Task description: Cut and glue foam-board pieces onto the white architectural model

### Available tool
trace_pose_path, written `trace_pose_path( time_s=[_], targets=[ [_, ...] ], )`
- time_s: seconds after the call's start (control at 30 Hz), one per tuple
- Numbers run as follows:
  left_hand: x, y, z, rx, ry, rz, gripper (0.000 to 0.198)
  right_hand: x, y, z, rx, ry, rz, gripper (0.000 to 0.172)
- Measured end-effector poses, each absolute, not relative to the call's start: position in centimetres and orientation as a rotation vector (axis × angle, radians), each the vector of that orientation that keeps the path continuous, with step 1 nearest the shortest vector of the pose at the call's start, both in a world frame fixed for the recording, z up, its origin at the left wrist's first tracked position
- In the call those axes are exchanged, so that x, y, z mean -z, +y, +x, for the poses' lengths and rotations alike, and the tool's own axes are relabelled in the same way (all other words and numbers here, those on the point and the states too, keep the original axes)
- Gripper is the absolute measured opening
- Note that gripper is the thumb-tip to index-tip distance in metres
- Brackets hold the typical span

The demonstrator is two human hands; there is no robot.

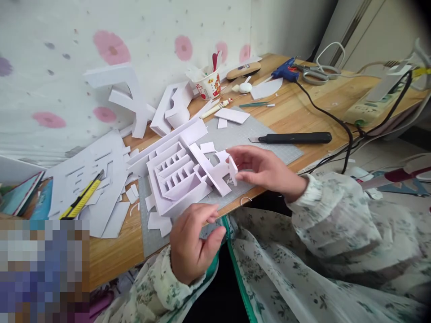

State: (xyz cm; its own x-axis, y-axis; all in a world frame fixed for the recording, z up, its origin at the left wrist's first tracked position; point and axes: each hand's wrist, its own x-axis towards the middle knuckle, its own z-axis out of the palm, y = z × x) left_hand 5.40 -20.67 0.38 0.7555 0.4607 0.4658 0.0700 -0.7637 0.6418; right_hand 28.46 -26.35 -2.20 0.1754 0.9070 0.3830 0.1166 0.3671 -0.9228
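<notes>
A white foam-board model (183,197) with rows of small compartments lies on the grey cutting mat (286,151). At its right side, my right hand (262,168) pinches a small upright white foam-board piece (233,168) between thumb and fingers. My left hand (197,242) is at the table's front edge, just in front of the model. Its thumb is apart from its bent fingers, and nothing shows in it. Loose white offcuts (160,223) lie around the model. A black-handled craft knife (296,137) rests behind my right hand.
A yellow utility knife (82,196) lies on cut white sheets (111,220) at left. Behind stand a paper cup (208,86) and curved white pieces (178,107). A blue glue gun (285,69), scissors (316,75) and a corded power strip (373,101) are at right.
</notes>
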Motion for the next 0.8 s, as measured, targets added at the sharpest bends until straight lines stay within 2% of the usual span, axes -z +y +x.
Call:
trace_pose_path(
  time_s=[0.13,0.4,0.67,0.8],
  targets=[
    [-1.5,-19.4,6.1,-1.095,0.372,2.756,0.033,2.9,-24.7,28.6,-0.812,-1.372,-1.043,0.047],
    [-2.2,-18.2,8.3,-0.858,0.41,3.003,0.036,2.8,-25.3,27.8,-0.591,-1.541,-1.156,0.046],
    [-2.0,-18.1,8.5,-0.837,0.395,2.996,0.036,2.5,-25.3,27.5,-0.534,-1.634,-1.231,0.05],
    [-1.9,-18.0,8.4,-0.839,0.381,3.016,0.035,2.0,-25.3,27.6,-0.56,-1.679,-1.244,0.04]
  ],
)
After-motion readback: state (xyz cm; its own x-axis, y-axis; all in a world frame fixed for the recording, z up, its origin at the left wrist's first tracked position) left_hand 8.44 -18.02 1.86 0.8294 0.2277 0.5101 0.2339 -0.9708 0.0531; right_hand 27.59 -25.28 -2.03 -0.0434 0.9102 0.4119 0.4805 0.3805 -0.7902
